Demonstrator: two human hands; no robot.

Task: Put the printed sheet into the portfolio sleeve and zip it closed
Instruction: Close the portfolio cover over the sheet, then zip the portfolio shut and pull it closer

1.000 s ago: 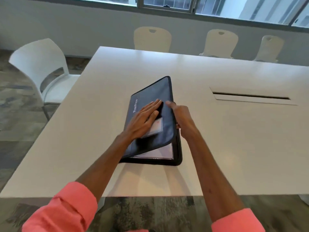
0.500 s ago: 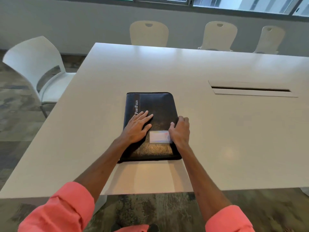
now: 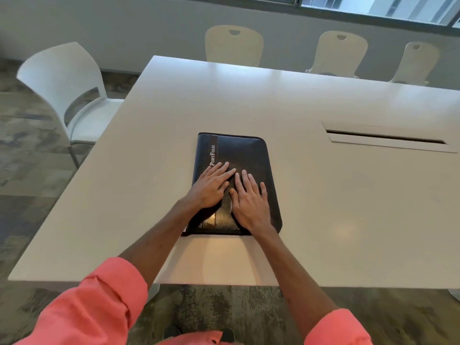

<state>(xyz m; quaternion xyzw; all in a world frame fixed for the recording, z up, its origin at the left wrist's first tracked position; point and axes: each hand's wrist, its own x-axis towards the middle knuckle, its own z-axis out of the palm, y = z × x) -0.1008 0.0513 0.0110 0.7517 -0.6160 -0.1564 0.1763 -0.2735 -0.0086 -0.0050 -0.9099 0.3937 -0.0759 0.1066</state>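
Observation:
A black portfolio (image 3: 244,153) marked "PortFolio" lies flat and folded shut on the white table (image 3: 323,195), near the front edge. My left hand (image 3: 211,186) rests flat on its cover, fingers straight and pointing up-right. My right hand (image 3: 251,202) lies flat beside it on the cover, fingers spread, hiding the small label window. The printed sheet is not visible. I cannot see the zipper pull.
A long cable slot (image 3: 385,138) is set into the table to the right. A white chair (image 3: 67,95) stands at the table's left side, and three cream chairs (image 3: 234,46) line the far edge under the windows.
The portfolio cover came down from half-open to flat. My right hand moved from the right edge onto the cover over the label window; my left hand stayed pressed on top.

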